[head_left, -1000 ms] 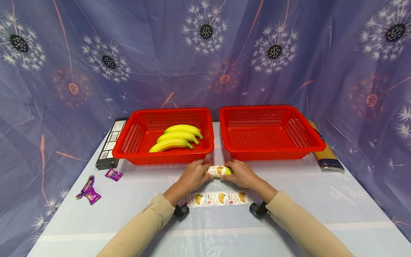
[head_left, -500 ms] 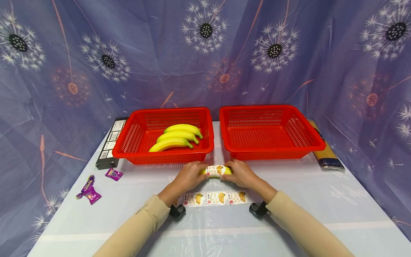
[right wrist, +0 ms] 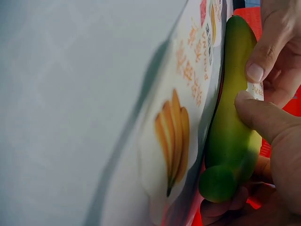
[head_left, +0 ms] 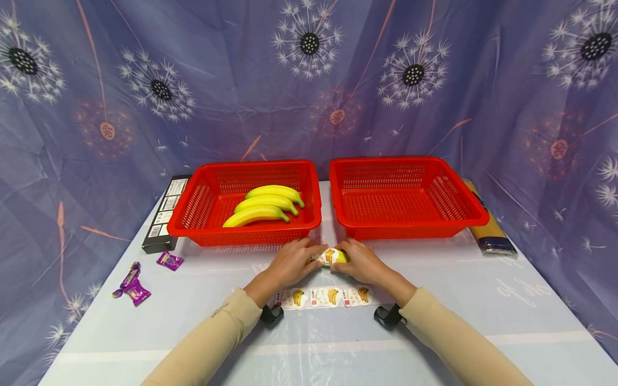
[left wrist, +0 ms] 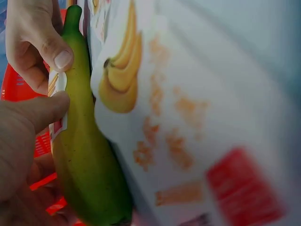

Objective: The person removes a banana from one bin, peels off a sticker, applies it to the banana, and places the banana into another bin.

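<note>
Over a pale table [head_left: 333, 348], the banana [left wrist: 87, 141] sits between curled fingers; left hand [head_left: 289, 264] and right hand [head_left: 363, 262] pinch it, thumbs by its sticker [head_left: 330, 255]. Probably light, firm, smooth; best gripped near both ends.

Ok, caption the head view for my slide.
Left grip and right grip hold a stickered banana in front of two red baskets, one containing three bananas.

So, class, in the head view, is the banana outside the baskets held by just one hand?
No, the left hand and the right hand both hold that banana, one from each side.
</note>
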`<state>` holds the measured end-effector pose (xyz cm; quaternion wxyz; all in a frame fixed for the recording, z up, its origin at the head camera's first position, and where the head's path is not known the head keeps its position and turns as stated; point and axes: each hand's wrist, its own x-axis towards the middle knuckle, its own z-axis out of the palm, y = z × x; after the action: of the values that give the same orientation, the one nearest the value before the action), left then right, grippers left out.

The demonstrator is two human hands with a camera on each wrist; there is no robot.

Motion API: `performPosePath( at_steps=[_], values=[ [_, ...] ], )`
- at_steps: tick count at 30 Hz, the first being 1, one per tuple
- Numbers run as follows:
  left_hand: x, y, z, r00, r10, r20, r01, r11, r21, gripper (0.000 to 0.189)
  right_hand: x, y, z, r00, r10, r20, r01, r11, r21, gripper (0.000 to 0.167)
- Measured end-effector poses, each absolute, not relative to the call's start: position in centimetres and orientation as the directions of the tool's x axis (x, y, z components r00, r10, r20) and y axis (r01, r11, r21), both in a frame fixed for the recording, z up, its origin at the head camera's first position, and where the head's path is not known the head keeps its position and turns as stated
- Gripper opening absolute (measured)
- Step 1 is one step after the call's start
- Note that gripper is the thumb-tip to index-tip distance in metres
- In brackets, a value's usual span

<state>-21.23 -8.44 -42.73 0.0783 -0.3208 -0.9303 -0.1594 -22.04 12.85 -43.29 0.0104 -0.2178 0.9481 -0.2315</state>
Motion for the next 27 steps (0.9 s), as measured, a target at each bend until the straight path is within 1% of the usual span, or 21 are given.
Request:
performPosePath(
  at_steps=[3, 8, 14, 17, 19, 21, 25, 27],
  values=[
    [-21.58, -8.33, -42.31, -0.758, 0.608, 0.234, 0.652, 0.717, 0.248, 0.038, -21.99, 12.80, -43.28, -0.906, -0.416, 0.085, -0.409, 0.802, -0.434, 0.044],
    [-21.76, -8.23, -41.98, -0.755, 0.619, 0.214, 0.655, 0.710, 0.257, 0.035, -21.96, 12.77, -43.30, -0.904, -0.417, 0.091, -0.414, 0.804, -0.427, 0.044],
    [-21.74, -8.32, -42.40, -0.734, 0.628, 0.257, 0.677, 0.703, 0.218, 0.042, -22.05, 12.83, -43.36, -0.904, -0.419, 0.088, -0.414, 0.802, -0.430, 0.044],
    [-21.69, -8.40, -42.50, -0.737, 0.626, 0.254, 0.674, 0.705, 0.222, 0.043, -22.13, 12.85, -43.41, -0.902, -0.423, 0.085, -0.416, 0.800, -0.433, 0.044],
    [-21.67, -8.40, -42.53, -0.745, 0.620, 0.246, 0.667, 0.709, 0.230, 0.043, -22.16, 12.81, -43.42, -0.903, -0.422, 0.082, -0.413, 0.798, -0.439, 0.044],
    [-21.58, -8.39, -42.48, -0.765, 0.603, 0.226, 0.644, 0.722, 0.252, 0.045, -22.19, 12.81, -43.39, -0.903, -0.421, 0.082, -0.412, 0.797, -0.442, 0.044],
    [-21.31, -8.45, -42.42, -0.834, 0.526, 0.169, 0.551, 0.774, 0.310, 0.053, -22.21, 12.77, -43.36, -0.904, -0.421, 0.077, -0.409, 0.798, -0.443, 0.044],
    [-21.10, -8.60, -42.38, -0.864, 0.479, 0.154, 0.501, 0.793, 0.345, 0.053, -22.21, 12.78, -43.35, -0.904, -0.421, 0.072, -0.407, 0.798, -0.445, 0.044]
  ],
)
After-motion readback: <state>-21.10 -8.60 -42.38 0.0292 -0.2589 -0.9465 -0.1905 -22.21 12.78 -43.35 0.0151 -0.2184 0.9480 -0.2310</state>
